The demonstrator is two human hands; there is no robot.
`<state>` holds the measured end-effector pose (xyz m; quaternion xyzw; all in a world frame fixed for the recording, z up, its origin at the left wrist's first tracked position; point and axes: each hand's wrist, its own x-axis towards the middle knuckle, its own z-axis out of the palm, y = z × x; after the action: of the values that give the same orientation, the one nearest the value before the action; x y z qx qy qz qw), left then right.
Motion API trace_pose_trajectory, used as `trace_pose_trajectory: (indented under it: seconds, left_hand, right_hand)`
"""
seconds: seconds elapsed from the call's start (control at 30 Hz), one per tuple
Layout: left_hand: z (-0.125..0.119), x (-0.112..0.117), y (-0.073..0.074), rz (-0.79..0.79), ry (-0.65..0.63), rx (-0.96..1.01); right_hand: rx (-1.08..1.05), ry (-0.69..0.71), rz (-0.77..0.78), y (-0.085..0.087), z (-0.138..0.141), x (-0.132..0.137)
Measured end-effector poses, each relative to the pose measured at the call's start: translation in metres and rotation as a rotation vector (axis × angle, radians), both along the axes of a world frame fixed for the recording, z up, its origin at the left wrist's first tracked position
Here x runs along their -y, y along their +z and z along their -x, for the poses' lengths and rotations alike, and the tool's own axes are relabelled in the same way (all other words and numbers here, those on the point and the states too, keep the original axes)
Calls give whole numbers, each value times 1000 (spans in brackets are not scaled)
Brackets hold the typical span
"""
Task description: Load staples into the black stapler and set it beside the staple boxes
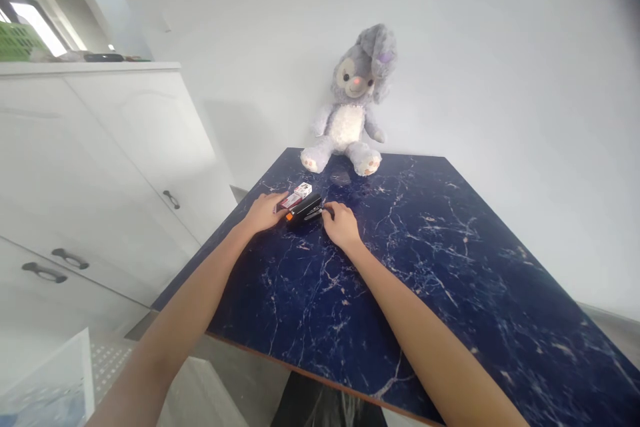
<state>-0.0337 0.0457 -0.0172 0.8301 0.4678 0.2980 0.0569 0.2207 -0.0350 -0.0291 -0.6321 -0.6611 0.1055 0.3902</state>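
A black stapler (pixel 306 207) with an orange end lies slanted on the table between my two hands. Close against its far left side are a small red-and-white box (pixel 291 201) and a white box (pixel 303 189) with dark print. My left hand (pixel 265 213) is closed around the near end of the red-and-white box, its thumb beside the stapler's orange end. At the stapler's right side, my right hand (pixel 341 223) pinches a small black piece (pixel 328 211). Whether that piece belongs to the stapler I cannot tell. A narrow silvery strip shows beside it.
The dark blue marbled table (pixel 430 260) stands against a white wall. A grey plush rabbit (pixel 347 123) sits at its back edge. White cabinets (pixel 125 167) with dark handles rise on the left, with a green basket (pixel 20 41) on top. A clear plastic bin (pixel 50 380) is at lower left.
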Motion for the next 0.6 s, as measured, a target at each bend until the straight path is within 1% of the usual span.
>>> trace_pose_trajectory:
  seconds: [0.1,0.13,0.2,0.27,0.3,0.33,0.37,0.4,0.5,0.53,0.6]
  left_hand:
    - [-5,0,0,1,-48,-131]
    - [-5,0,2,-5,-36,-136]
    - [-3,3,8,-40,20,-88]
    - [-2,11,19,-120,88,8]
    - [-4,17,24,-169,103,59]
    - [-8,25,30,-213,93,97]
    - [-14,35,34,-242,42,105]
    - [-22,46,37,-245,-49,78]
    - [-48,77,42,-168,-358,-122]
    - [-55,84,44,-169,-406,-180]
    - [-61,89,49,-211,-414,-183]
  right_hand:
    - [7,4,4,0,1,0]
    - [2,3,6,1,0,0]
    - [-33,-3,10,1,0,-1]
    - [-104,-13,13,1,-2,-2]
    - [-156,-24,13,1,-3,-3]
    - [-213,-39,12,0,-4,-5]
    - [-273,-63,7,0,-6,-6]
    - [-333,-95,-5,-1,-8,-7]
    - [-508,-206,-50,-4,-14,-9]
    - [-570,-239,-65,-5,-16,-10]
    - [-673,-287,-90,-6,-20,-9]
